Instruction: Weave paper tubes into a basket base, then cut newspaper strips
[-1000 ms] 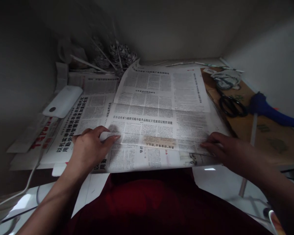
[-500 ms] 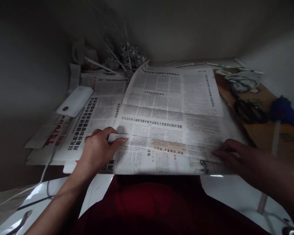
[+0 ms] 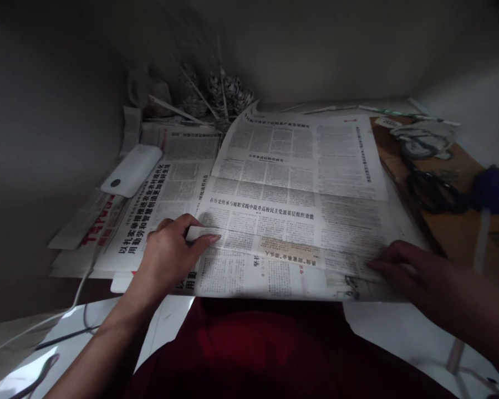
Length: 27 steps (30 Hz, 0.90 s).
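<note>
A large printed newspaper sheet [image 3: 270, 191] lies in front of me, its near edge folded up into a narrow strip. At the left end of that strip, my left hand [image 3: 172, 249] pinches the paper between thumb and fingers. My right hand [image 3: 403, 269] pinches the strip's right end, though shadow dims its fingertips. More newspaper [image 3: 187, 177] lies underneath and to the left. The sheet's far left corner curls upward.
At left a white power bank [image 3: 132, 170] rests on the papers, near a white cable [image 3: 81, 285]. Rolled-paper flowers [image 3: 228, 91] stand at the back. On cardboard [image 3: 494, 244] at right are black-handled scissors [image 3: 434, 191] and a dark blue object [image 3: 494, 188].
The whole view has shifted slightly, so things appear a little further right. Both hands keep their hold on the newspaper's folded edge, with no clear movement over it.
</note>
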{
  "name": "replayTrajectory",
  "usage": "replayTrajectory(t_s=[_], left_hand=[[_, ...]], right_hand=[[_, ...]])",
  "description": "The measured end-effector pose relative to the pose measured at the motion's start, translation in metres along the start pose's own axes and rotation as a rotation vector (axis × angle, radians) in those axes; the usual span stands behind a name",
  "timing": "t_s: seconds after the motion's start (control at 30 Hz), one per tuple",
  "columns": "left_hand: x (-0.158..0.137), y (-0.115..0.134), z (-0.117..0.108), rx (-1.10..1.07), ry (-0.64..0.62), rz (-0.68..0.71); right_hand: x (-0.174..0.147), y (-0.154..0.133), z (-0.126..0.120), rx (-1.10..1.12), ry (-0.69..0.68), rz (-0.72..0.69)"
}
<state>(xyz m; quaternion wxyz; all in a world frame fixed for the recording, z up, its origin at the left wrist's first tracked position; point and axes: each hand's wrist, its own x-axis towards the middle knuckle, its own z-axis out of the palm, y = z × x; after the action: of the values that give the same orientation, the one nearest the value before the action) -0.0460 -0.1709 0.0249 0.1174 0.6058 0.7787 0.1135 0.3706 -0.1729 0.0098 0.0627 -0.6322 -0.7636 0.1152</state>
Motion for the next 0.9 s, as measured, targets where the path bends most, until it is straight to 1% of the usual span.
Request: replayTrajectory(t_s=[0.1,0.17,0.27,0.43,0.5,0.73,0.8,0.9], left_hand=[[0.0,-0.002,0.002,-0.013,0.022,-0.004],[-0.002,-0.003,0.003,-0.026,0.031,-0.013],[-0.004,-0.003,0.006,-0.05,0.058,-0.019],[-0.011,-0.003,0.016,-0.021,0.189,0.012],[-0.013,-0.003,0.019,-0.005,0.219,0.02],[-0.016,-0.002,0.021,0.034,0.232,0.014],[-0.016,-0.003,0.022,0.034,0.245,0.006],[-0.014,-0.005,0.023,0.017,0.23,-0.001]], right_hand=[[0.0,-0.002,-0.002,0.015,-0.073,0.08],[0.0,-0.006,-0.005,0.038,-0.097,0.102],[0.001,-0.011,-0.009,0.072,-0.086,0.064],[0.001,-0.016,-0.012,0.051,-0.075,0.052],[0.001,-0.016,-0.012,0.042,-0.081,0.044],[0.0,-0.019,-0.013,0.059,-0.082,0.045],[0.0,-0.022,-0.015,0.053,-0.08,0.05],[0.001,-0.029,-0.021,0.036,-0.107,0.057]])
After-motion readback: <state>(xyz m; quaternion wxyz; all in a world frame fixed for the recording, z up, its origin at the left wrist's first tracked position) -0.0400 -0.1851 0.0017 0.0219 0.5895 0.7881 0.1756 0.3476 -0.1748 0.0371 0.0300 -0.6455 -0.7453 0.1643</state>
